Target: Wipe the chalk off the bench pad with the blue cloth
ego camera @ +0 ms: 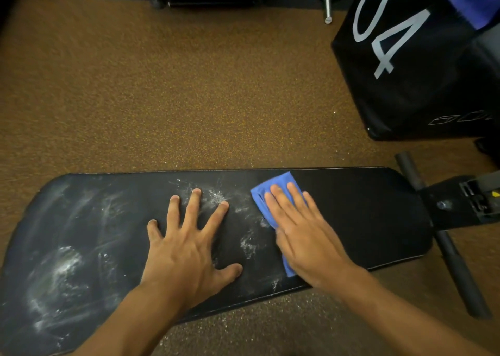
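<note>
- Here the right hand (305, 231) lies flat, fingers straight, pressing the blue cloth (273, 201) onto the bench pad (351, 215), likely to spread pressure across the fabric.
- The left hand (186, 250) rests open and splayed on the pad, seemingly bracing the person and steadying the bench.
- Chalk (62, 272) smears the pad left of the cloth; the right part looks clean, so the cloth sits at the boundary.
</note>
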`<state>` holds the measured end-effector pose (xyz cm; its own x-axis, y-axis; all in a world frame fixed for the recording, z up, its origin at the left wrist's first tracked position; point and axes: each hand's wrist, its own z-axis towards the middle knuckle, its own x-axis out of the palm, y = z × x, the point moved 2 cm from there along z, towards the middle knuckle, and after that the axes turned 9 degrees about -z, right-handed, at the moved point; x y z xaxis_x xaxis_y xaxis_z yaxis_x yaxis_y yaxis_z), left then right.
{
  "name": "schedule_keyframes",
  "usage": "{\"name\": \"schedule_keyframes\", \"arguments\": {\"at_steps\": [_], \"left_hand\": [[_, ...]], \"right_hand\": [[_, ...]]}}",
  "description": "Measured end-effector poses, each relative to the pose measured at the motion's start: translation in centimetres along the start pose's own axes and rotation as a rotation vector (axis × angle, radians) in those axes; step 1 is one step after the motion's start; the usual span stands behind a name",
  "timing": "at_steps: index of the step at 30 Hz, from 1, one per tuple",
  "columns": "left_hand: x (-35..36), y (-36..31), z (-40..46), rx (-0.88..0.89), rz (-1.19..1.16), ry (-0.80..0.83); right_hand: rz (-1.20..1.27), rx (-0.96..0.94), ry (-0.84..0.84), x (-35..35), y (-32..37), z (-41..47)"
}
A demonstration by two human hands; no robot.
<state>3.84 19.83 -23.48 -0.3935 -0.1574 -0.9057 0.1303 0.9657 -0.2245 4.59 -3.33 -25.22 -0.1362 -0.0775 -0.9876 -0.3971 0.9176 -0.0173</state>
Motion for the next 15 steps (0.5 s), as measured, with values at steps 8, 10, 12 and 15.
{"name": "schedule_keyframes", "arguments": {"at_steps": [8, 10, 12, 15], "left_hand": [[0.2, -0.2, 0.0, 0.011, 0.042, 0.004], [-0.1, -0.2, 0.0, 0.004, 0.056, 0.002], [-0.3, -0.3, 0.0, 0.001, 0.059, 0.012], [-0.6, 0.0, -0.3, 0.024, 0.048, 0.032]], "right_hand": [[0.019, 0.271, -0.058, 0.0, -0.6, 6.1], [0.001, 0.155, -0.056, -0.1, -0.2, 4.5], [-0.029, 0.02, -0.039, 0.1, -0.5, 1.6], [-0.048, -0.023, -0.021, 0.4, -2.0, -0.1]]}}
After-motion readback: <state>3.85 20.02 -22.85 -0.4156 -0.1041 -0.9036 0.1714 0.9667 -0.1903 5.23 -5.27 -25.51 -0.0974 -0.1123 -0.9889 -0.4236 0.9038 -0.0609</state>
